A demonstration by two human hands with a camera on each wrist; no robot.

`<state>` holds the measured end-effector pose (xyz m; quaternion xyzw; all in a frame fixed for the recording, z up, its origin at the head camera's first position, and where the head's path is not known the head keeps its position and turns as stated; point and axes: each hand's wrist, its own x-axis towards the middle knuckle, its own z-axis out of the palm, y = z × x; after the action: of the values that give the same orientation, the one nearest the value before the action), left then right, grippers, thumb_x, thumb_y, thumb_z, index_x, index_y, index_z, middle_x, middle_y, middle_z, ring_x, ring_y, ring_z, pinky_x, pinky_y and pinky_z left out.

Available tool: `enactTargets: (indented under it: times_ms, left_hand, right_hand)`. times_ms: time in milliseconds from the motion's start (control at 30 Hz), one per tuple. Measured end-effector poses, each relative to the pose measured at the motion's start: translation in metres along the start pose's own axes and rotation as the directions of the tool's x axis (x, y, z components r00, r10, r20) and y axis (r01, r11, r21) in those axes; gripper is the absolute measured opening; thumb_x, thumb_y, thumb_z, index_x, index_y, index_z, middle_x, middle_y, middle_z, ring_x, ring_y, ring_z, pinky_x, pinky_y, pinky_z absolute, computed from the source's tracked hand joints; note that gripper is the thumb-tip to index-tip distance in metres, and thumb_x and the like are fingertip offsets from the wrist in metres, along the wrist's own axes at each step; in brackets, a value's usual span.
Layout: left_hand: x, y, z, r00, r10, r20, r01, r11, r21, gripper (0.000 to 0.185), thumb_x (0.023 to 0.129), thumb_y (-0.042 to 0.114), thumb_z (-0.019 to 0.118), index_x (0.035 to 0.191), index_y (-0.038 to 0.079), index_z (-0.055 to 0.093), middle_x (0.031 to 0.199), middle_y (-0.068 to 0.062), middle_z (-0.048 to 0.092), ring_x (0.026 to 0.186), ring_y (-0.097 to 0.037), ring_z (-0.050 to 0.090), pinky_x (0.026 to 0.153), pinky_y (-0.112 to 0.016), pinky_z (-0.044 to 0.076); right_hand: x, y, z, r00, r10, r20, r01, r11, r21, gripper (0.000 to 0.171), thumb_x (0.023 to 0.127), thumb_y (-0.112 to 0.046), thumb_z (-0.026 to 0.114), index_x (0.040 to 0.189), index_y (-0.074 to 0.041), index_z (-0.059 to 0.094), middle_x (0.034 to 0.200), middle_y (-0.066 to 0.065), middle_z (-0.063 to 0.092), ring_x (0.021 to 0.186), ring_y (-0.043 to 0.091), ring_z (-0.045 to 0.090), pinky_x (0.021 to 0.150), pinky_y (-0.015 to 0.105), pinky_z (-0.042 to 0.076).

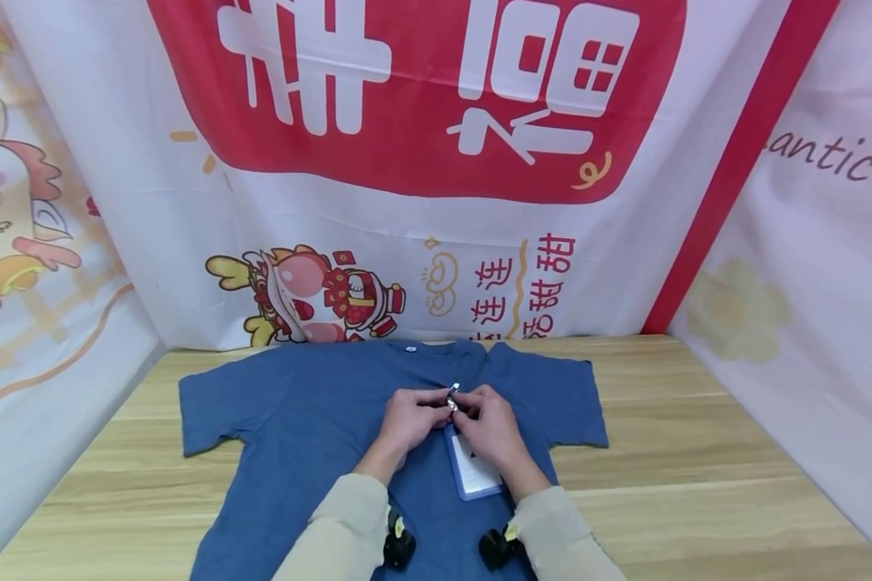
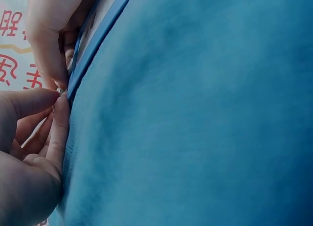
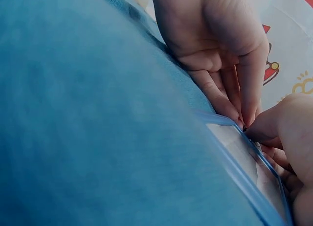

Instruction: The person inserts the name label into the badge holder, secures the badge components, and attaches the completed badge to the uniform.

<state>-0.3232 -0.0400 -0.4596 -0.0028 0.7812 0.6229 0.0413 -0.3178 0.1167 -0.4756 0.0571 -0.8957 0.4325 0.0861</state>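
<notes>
A blue short-sleeved T-shirt [image 1: 312, 436] lies spread on the table. On its chest rests a blue-edged badge holder [image 1: 472, 472] with a white card inside, its top under the right hand. At its upper end is a shiny metal clip [image 1: 453, 399]. My left hand [image 1: 405, 421] pinches the clip between thumb and fingertips from the left. From the right, my right hand [image 1: 491, 424] pinches it too. The fingertips of the left hand [image 2: 36, 167] and right hand [image 2: 49, 35] meet in the left wrist view. In the right wrist view, the badge holder [image 3: 244, 162] slants beside the fingers; the clip is mostly hidden.
The wooden table [image 1: 698, 452] extends on both sides of the shirt. A printed white and red cloth [image 1: 421, 218] hangs behind it, with cloth at both sides. Black wrist cameras [image 1: 400, 547] sit under the light sleeves [image 1: 349, 524].
</notes>
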Motion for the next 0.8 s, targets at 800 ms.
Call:
enactTargets:
  times_ms: [800]
  left_hand:
    - [0.008,0.003,0.018,0.956,0.176,-0.235,-0.167,0.984,0.058,0.011,0.097,-0.007,0.071,0.103,-0.008,0.081,0.089,-0.022,0.081,0.059,-0.018,0.075,0.056,-0.025,0.064]
  right_hand:
    - [-0.002,-0.002,0.000,1.000,-0.025,-0.011,0.025,1.000,0.013,0.031,0.098,-0.006,0.075,0.129,-0.004,0.078,0.105,0.007,0.067,0.089,0.016,0.063,0.074,0.026,0.053]
